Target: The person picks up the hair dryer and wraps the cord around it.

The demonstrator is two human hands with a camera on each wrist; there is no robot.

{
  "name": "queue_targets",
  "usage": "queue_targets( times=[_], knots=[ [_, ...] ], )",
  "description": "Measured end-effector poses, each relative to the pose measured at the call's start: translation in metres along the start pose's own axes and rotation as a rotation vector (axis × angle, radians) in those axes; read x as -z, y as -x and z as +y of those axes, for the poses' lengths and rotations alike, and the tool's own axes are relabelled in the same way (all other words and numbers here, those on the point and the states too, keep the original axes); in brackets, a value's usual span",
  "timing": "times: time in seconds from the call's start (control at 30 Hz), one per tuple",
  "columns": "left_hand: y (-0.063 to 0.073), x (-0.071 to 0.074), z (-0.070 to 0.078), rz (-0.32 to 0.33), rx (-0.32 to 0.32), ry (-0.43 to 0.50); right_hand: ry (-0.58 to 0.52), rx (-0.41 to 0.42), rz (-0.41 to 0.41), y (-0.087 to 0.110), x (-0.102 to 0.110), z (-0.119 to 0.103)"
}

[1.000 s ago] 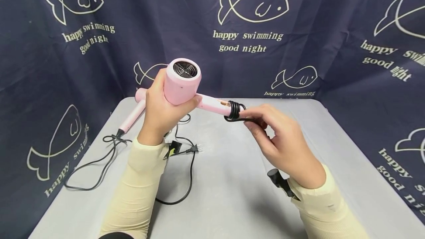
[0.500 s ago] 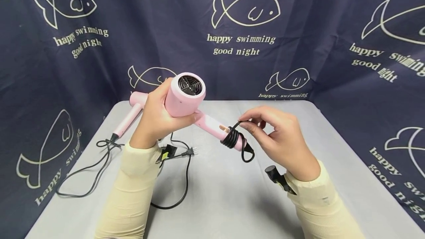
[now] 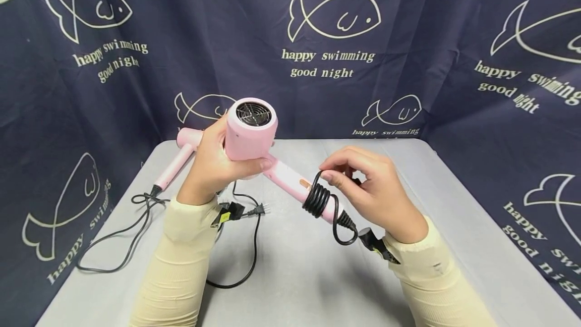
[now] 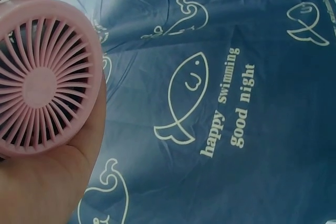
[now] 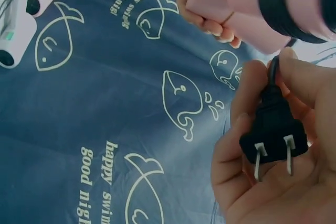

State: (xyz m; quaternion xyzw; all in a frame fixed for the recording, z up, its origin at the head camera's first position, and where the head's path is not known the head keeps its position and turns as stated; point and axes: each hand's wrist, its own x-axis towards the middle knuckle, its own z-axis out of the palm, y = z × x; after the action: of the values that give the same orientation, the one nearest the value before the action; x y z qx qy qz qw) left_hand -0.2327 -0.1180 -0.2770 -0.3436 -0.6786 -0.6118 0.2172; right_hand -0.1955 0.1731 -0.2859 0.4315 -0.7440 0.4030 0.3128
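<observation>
My left hand [image 3: 211, 158] grips a pink hair dryer [image 3: 251, 135] by its barrel, thumb near the neck, above the table. The dark round outlet grille faces up; the pink finned end [image 4: 39, 87] fills the left side of the left wrist view. The handle slants down to the right, with black power cord [image 3: 316, 201] wound round its lower part. Past the handle's end the cord makes a loose loop. Thumb and index finger of my right hand [image 3: 374, 185] pinch the cord just behind its two-pin plug [image 5: 273, 132], which lies within the palm.
A second pink hair dryer [image 3: 174, 168] lies at the back left of the grey table [image 3: 299, 286]. Black cord [image 3: 122, 261] trails along the left side, and a plug [image 3: 259, 209] lies by my left wrist. A navy fish-print curtain [image 3: 254, 29] encloses the back and sides.
The dryer's handle has swung down, lowering its cord end. My right hand has moved from beside the handle's tip to above the windings, drawing the cord up and leaving a larger loose loop.
</observation>
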Motion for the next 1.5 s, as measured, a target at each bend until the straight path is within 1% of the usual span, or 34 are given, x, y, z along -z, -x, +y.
queue_targets(
  times=[0.17,0.27,0.37,0.4,0.47,0.6,0.63,0.7,0.77,0.83,0.93,0.97,1.07,1.17,1.3,1.4,1.5],
  knots=[
    [0.001,-0.003,-0.003,-0.021,0.021,0.154,-0.031,-0.068,-0.026,0.004,-0.007,0.005],
    [0.001,-0.005,-0.003,-0.010,0.029,0.211,-0.036,-0.122,-0.060,0.006,-0.011,0.007],
    [0.001,-0.008,-0.003,0.019,0.034,0.242,-0.029,-0.160,-0.082,0.007,-0.015,0.007],
    [0.000,-0.008,-0.002,0.031,0.039,0.255,-0.003,-0.164,-0.085,0.007,-0.016,0.006],
    [-0.001,-0.010,-0.001,0.060,0.045,0.270,0.048,-0.143,-0.088,0.006,-0.020,0.004],
    [-0.003,-0.011,-0.001,0.116,0.050,0.277,0.031,-0.135,-0.115,0.006,-0.027,-0.001],
    [-0.003,-0.011,-0.002,0.131,0.050,0.270,0.030,-0.118,-0.129,0.006,-0.029,-0.001],
    [-0.004,-0.012,-0.003,0.156,0.049,0.245,0.022,-0.112,-0.164,0.009,-0.031,0.000],
    [-0.005,-0.013,-0.004,0.173,0.053,0.218,0.101,-0.081,-0.203,0.012,-0.032,0.001],
    [-0.005,-0.014,-0.006,0.186,0.056,0.184,0.144,-0.077,-0.242,0.015,-0.032,0.003],
    [-0.006,-0.016,-0.007,0.196,0.061,0.145,0.181,-0.138,-0.308,0.018,-0.030,0.000],
    [-0.006,-0.017,-0.006,0.202,0.061,0.135,0.182,-0.171,-0.329,0.019,-0.030,-0.001],
    [-0.006,-0.020,-0.001,0.229,0.052,0.093,0.220,-0.235,-0.363,0.018,-0.028,-0.005],
    [-0.006,-0.023,0.008,0.264,0.049,0.057,0.238,-0.279,-0.367,0.016,-0.027,-0.008],
    [-0.005,-0.028,0.018,0.306,0.055,-0.004,0.278,-0.278,-0.359,0.013,-0.028,-0.009],
    [-0.006,-0.029,0.020,0.323,0.045,-0.038,0.312,-0.253,-0.343,0.012,-0.029,-0.007],
    [-0.005,-0.028,0.019,0.335,0.033,-0.052,0.295,-0.233,-0.316,0.011,-0.030,-0.005]
  ],
)
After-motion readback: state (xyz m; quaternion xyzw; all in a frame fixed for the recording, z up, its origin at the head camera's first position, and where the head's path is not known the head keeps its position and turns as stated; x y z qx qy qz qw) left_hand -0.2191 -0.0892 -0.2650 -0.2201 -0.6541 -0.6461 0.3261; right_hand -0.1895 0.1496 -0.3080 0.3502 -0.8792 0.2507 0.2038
